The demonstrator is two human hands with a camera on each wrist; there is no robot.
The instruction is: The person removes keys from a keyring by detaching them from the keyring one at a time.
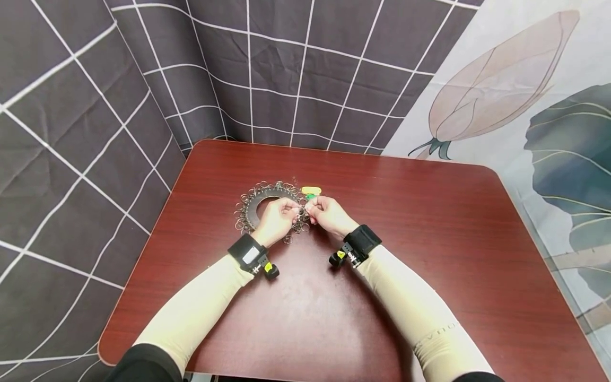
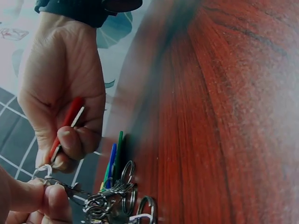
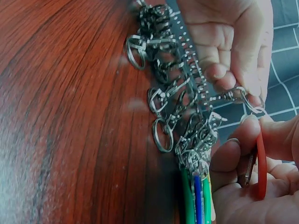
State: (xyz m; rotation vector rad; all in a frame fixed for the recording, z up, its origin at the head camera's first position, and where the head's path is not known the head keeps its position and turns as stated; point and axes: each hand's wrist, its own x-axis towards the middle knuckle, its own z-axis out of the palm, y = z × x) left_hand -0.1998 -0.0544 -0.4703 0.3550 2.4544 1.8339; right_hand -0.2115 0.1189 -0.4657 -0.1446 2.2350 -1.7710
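My left hand (image 1: pixel 277 216) and right hand (image 1: pixel 329 213) meet over the near edge of a dark disc (image 1: pixel 252 206) ringed with metal key rings (image 3: pixel 174 108). Left thumb and finger pinch a small metal split ring with a clasp (image 3: pixel 239 95). The right hand (image 2: pixel 60 84) grips a flat red tag (image 2: pixel 69 125), whose end touches that ring. The same red tag (image 3: pixel 260 164) shows in the right wrist view, under the left hand (image 3: pixel 229 42). Green and blue tags (image 3: pixel 197 203) lie with the key rings beside the hands.
A yellow tag (image 1: pixel 311 190) and a green one (image 1: pixel 311 197) lie just beyond the hands. The red-brown table (image 1: pixel 429 239) has rounded corners. A dark checked cloth (image 1: pixel 95 106) hangs behind and left, and a leaf-print curtain (image 1: pixel 525 95) hangs at the right.
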